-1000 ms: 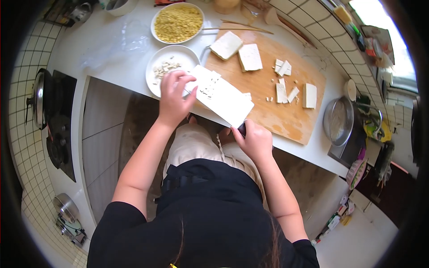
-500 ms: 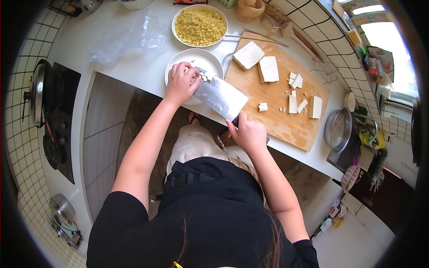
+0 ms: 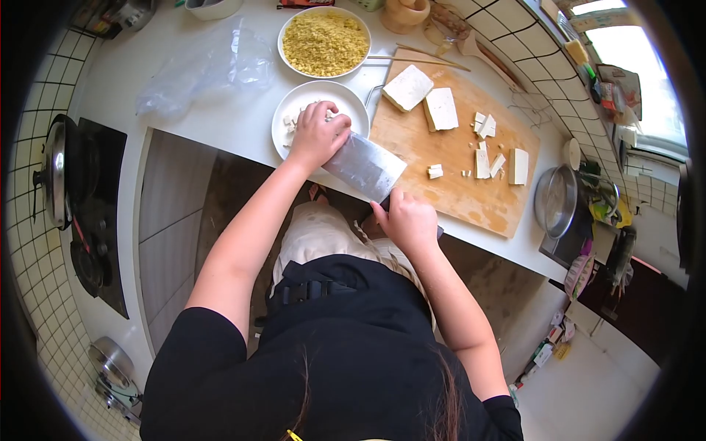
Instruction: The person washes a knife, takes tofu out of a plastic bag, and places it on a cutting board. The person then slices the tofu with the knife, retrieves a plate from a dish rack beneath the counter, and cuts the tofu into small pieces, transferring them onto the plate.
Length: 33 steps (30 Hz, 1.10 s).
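My right hand point(image 3: 409, 220) is closed round the dark handle of a cleaver point(image 3: 365, 165), whose broad blade slopes left over the counter's front edge. The blade's far end reaches the rim of a white plate point(image 3: 279, 132). My left hand point(image 3: 321, 136) is over the plate with bent, parted fingers, at the blade's tip. Small white tofu cubes point(image 3: 290, 123) lie on the plate, some hidden by that hand. On the wooden cutting board point(image 3: 412, 165) are two large tofu blocks point(image 3: 407, 88), a smaller tofu piece point(image 3: 518, 167) and several cut strips point(image 3: 482, 163).
A bowl of yellow crumbly food point(image 3: 326, 44) stands behind the plate. Chopsticks point(image 3: 419, 61) lie at the board's back edge. A clear plastic bag point(image 3: 209, 73) is at the left, and a metal bowl point(image 3: 557, 200) stands right of the board. The stove point(image 3: 103, 213) is far left.
The tofu cubes that were on the blade's end are off it, and more cubes show on the plate. My left hand has moved slightly right and down along the blade.
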Each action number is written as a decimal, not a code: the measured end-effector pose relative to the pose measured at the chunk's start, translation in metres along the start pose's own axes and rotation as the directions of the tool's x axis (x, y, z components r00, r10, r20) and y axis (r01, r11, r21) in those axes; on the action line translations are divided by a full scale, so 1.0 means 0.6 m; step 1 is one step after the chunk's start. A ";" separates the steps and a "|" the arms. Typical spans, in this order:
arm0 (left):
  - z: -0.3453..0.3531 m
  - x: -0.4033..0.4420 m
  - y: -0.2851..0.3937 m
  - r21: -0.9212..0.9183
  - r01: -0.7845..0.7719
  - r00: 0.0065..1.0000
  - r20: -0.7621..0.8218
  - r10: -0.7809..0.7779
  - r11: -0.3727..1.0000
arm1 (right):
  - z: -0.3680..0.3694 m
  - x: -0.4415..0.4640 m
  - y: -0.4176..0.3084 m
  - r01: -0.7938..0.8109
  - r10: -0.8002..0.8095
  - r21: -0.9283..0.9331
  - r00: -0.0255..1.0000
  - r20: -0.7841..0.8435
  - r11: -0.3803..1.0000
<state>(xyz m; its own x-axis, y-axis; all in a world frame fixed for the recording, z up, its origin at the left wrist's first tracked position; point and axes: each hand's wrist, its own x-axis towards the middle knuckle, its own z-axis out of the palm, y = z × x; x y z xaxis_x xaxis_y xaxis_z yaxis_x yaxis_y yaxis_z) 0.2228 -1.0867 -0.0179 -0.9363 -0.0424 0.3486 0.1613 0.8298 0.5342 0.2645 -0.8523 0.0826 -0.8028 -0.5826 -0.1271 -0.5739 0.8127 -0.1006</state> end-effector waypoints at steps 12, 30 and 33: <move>-0.050 -0.027 -0.002 -0.041 0.011 0.998 -0.068 -0.014 0.999 | -0.009 -0.024 0.002 -0.051 0.051 0.042 0.999 -0.010 0.998; -0.041 -0.041 -0.067 0.037 0.164 0.970 -0.191 -0.154 0.986 | -0.054 -0.078 0.046 -0.235 0.221 0.301 0.972 0.082 0.924; -0.049 -0.051 -0.028 -0.027 0.212 0.953 -0.216 -0.213 0.977 | -0.032 -0.112 0.086 -0.406 0.341 0.604 0.912 0.226 0.686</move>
<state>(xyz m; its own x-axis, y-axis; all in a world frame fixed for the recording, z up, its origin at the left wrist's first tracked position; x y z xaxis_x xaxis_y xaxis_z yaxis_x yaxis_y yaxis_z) 0.2577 -1.1157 -0.0150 -0.8593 -0.3370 0.3848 -0.0326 0.7868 0.6163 0.2854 -0.7710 0.1048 -0.8915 -0.2559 -0.3737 0.0304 0.7894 -0.6132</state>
